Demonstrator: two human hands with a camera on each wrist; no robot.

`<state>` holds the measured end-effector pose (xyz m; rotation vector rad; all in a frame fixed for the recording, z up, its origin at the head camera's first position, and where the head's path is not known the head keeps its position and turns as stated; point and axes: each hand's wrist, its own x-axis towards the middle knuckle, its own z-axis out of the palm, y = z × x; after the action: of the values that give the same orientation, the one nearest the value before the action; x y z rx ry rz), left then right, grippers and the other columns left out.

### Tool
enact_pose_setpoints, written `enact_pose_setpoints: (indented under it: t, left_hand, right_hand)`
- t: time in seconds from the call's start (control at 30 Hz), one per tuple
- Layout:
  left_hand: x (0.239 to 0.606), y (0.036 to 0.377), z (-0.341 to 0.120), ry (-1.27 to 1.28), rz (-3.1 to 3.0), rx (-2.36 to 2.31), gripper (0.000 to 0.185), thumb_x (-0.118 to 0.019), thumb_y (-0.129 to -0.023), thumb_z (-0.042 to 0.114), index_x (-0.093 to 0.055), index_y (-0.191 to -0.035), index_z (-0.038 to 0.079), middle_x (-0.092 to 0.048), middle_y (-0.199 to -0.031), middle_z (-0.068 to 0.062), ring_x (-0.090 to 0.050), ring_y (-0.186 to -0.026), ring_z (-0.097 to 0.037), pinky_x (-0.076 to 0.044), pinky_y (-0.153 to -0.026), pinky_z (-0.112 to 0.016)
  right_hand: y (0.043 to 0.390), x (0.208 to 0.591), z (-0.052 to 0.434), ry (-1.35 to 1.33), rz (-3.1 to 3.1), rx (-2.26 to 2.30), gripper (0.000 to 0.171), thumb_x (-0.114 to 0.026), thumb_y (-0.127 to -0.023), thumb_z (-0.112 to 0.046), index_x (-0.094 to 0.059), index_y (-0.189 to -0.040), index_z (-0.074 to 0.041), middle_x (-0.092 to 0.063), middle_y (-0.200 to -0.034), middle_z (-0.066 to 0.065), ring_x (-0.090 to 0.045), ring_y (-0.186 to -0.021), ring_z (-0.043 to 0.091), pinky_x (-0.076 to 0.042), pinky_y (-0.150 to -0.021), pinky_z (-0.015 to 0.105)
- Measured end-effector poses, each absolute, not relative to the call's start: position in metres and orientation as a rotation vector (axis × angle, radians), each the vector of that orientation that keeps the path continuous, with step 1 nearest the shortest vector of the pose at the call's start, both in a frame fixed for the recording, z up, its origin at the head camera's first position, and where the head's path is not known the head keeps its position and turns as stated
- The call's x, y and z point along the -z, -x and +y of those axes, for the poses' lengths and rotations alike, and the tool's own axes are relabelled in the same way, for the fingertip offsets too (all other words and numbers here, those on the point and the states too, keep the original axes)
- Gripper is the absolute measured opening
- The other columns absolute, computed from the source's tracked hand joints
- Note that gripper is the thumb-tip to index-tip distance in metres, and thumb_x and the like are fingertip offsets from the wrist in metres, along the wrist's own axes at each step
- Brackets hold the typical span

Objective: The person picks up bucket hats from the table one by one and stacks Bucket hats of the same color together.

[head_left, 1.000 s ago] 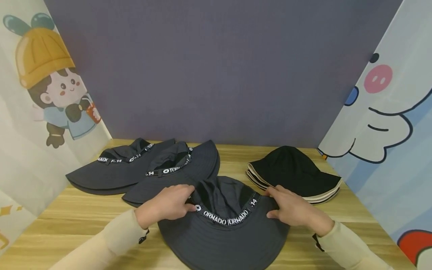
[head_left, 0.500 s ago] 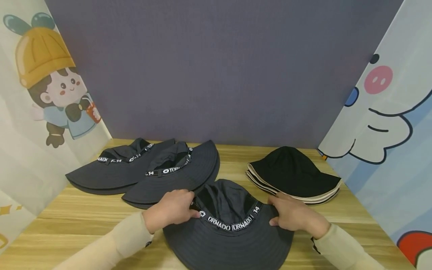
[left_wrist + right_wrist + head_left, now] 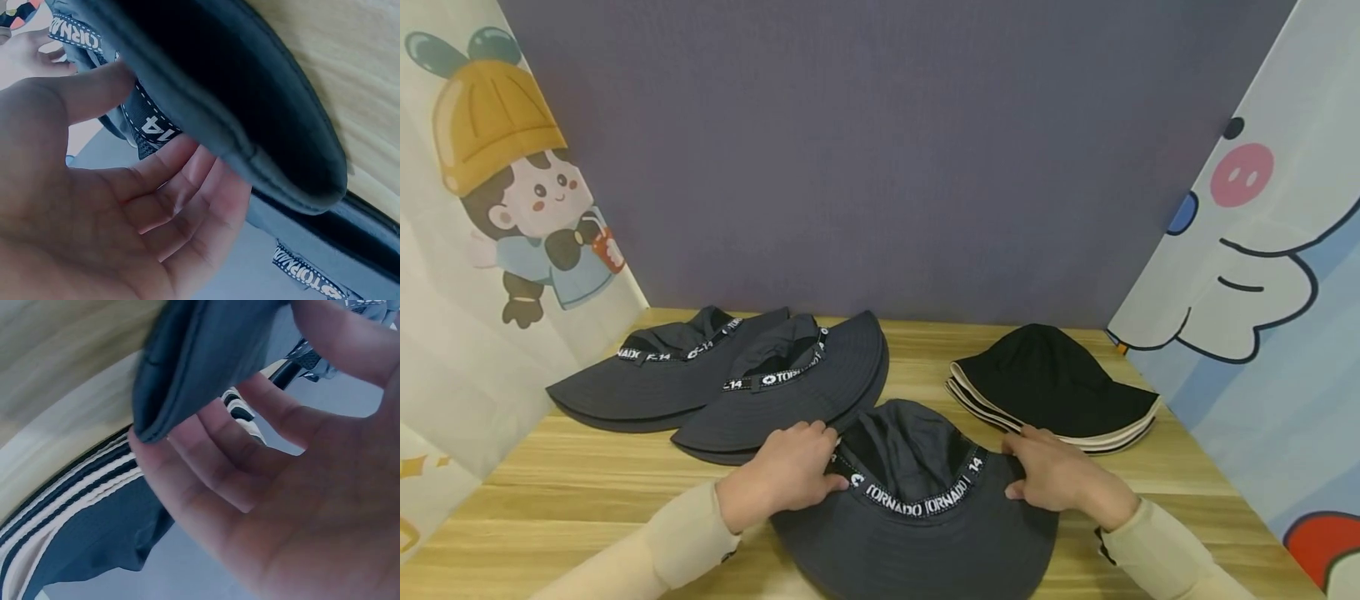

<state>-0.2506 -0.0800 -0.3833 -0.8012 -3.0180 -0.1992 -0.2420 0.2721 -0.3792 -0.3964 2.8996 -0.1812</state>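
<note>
Dark grey wide-brim fabric hat with a white-lettered band [image 3: 917, 500] lies at the near centre of the wooden table [image 3: 587, 475], just in front of two matching grey hats [image 3: 752, 392] and left of the stacked black-and-cream bucket hats [image 3: 1060, 392]. Left hand [image 3: 786, 475] and right hand [image 3: 1056, 479] each pinch the brim at opposite sides of the crown, thumb on top, fingers underneath. To handle it well I'd keep both grips level and symmetric, move the two sides together so the brim stays flat, and avoid dragging the neighbouring hats.
</note>
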Motion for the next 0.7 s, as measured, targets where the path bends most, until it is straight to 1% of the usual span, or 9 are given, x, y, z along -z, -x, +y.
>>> enact_pose_setpoints:
  t: [0.13,0.23,0.33,0.37,0.47,0.57,0.7]
  left_hand:
    - [0.384,0.251,-0.078,0.801,-3.033,0.198,0.047,-0.084,-0.082,0.043,-0.069,-0.102,0.003,-0.062,-0.09,-0.008,-0.064,-0.088,-0.031,-0.055,-0.07,-0.052]
    - [0.386,0.251,-0.077,0.789,-3.044,0.209,0.046,-0.084,-0.083,0.042,-0.069,-0.102,0.003,-0.061,-0.089,-0.007,-0.063,-0.086,-0.031,-0.055,-0.07,-0.053]
    - [0.386,0.252,-0.077,0.78,-3.053,0.223,0.045,-0.084,-0.082,0.042,-0.068,-0.1,0.004,-0.059,-0.086,-0.006,-0.063,-0.084,-0.03,-0.055,-0.069,-0.052]
    - [0.386,0.253,-0.077,0.779,-3.055,0.227,0.044,-0.084,-0.082,0.042,-0.068,-0.099,0.005,-0.059,-0.086,-0.006,-0.062,-0.084,-0.03,-0.055,-0.069,-0.052]
    - [0.386,0.253,-0.078,0.779,-3.06,0.233,0.044,-0.084,-0.083,0.042,-0.068,-0.099,0.004,-0.058,-0.085,-0.006,-0.062,-0.083,-0.03,-0.055,-0.068,-0.052]
    - [0.385,0.253,-0.078,0.777,-3.067,0.235,0.044,-0.083,-0.083,0.042,-0.068,-0.099,0.004,-0.058,-0.085,-0.006,-0.062,-0.083,-0.03,-0.054,-0.068,-0.052]
    - [0.383,0.253,-0.08,0.778,-3.07,0.247,0.045,-0.083,-0.083,0.044,-0.067,-0.1,0.005,-0.058,-0.086,-0.006,-0.062,-0.084,-0.03,-0.055,-0.068,-0.051]
  right_hand:
    - [0.236,0.377,0.267,0.443,2.923,0.142,0.048,-0.085,-0.082,-0.021,-0.065,-0.124,-0.007,-0.06,-0.119,0.01,-0.057,-0.114,0.035,-0.049,-0.093,0.054]
    - [0.229,0.375,0.26,0.5,2.942,0.153,0.052,-0.083,-0.083,-0.019,-0.064,-0.129,-0.006,-0.059,-0.117,0.008,-0.057,-0.114,0.033,-0.05,-0.092,0.052]
    - [0.225,0.373,0.254,0.537,2.93,0.199,0.056,-0.085,-0.082,-0.028,-0.065,-0.129,-0.006,-0.058,-0.113,0.004,-0.057,-0.109,0.027,-0.051,-0.088,0.048]
    - [0.224,0.373,0.252,0.54,2.922,0.216,0.059,-0.086,-0.081,-0.033,-0.065,-0.129,-0.007,-0.057,-0.111,0.003,-0.057,-0.107,0.026,-0.051,-0.086,0.047]
    - [0.223,0.374,0.249,0.536,2.912,0.223,0.07,-0.088,-0.076,-0.045,-0.065,-0.13,-0.006,-0.057,-0.112,0.002,-0.056,-0.108,0.025,-0.051,-0.086,0.047]
    - [0.223,0.375,0.246,0.537,2.911,0.174,0.075,-0.088,-0.075,-0.048,-0.064,-0.131,-0.004,-0.056,-0.113,0.004,-0.055,-0.107,0.026,-0.05,-0.087,0.049]
    - [0.224,0.375,0.242,0.553,2.907,0.078,0.075,-0.086,-0.078,-0.046,-0.062,-0.132,-0.001,-0.056,-0.112,0.006,-0.053,-0.105,0.026,-0.049,-0.089,0.049]
